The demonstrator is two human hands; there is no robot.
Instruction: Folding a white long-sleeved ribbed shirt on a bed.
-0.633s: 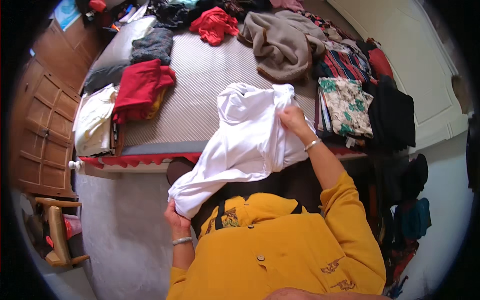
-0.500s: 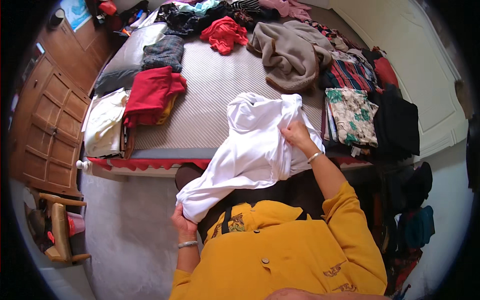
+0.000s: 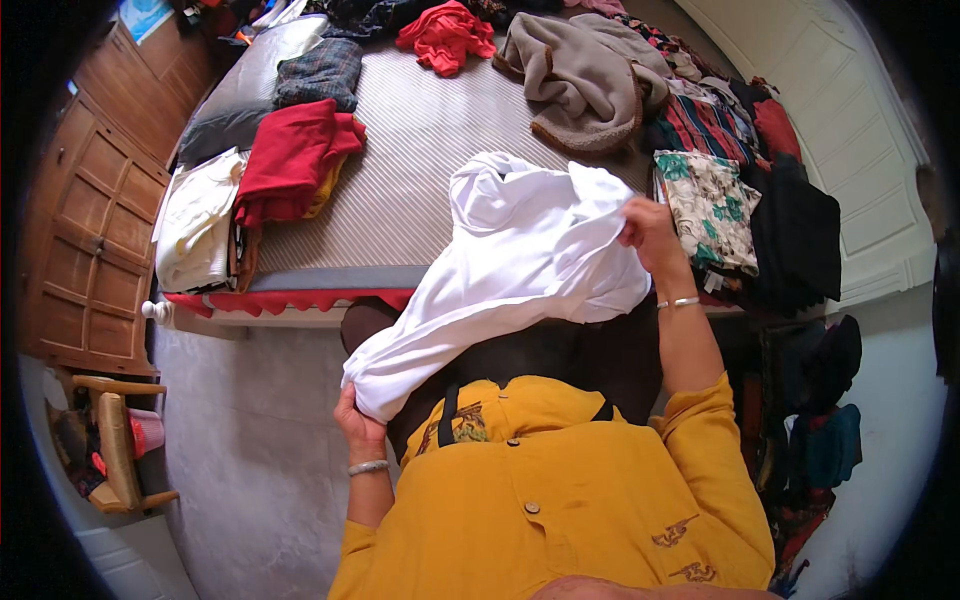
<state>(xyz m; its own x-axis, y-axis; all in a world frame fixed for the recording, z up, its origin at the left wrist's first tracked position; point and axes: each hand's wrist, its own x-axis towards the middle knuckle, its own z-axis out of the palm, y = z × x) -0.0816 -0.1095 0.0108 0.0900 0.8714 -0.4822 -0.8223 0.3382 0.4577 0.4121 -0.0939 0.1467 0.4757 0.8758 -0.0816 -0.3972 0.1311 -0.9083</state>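
A white cloth garment (image 3: pixel 520 240), its exact kind unclear, stretches from my lap up onto the bed's front edge. At its lower left end, my left hand (image 3: pixel 358 418) is closed on the fabric, with some fingers hidden beneath the cloth. My right hand (image 3: pixel 655 238) grips the garment's right side, pinching an edge near the bed's front. Between the two hands the cloth hangs in loose folds across my dark trousers. Its far end lies bunched on the striped mattress (image 3: pixel 400 180).
Left on the bed are folded red cloth (image 3: pixel 290 160), white cloth (image 3: pixel 200 225) and a checked piece (image 3: pixel 318 75). A grey-brown fleece (image 3: pixel 580 85), a floral folded piece (image 3: pixel 706 212) and black clothes (image 3: pixel 795 235) lie right. A wooden chair (image 3: pixel 120 450) stands at lower left.
My right hand has moved right and slightly up, drawing the garment's right side outward and spreading it. My left hand keeps its hold. The whole view has shifted slightly.
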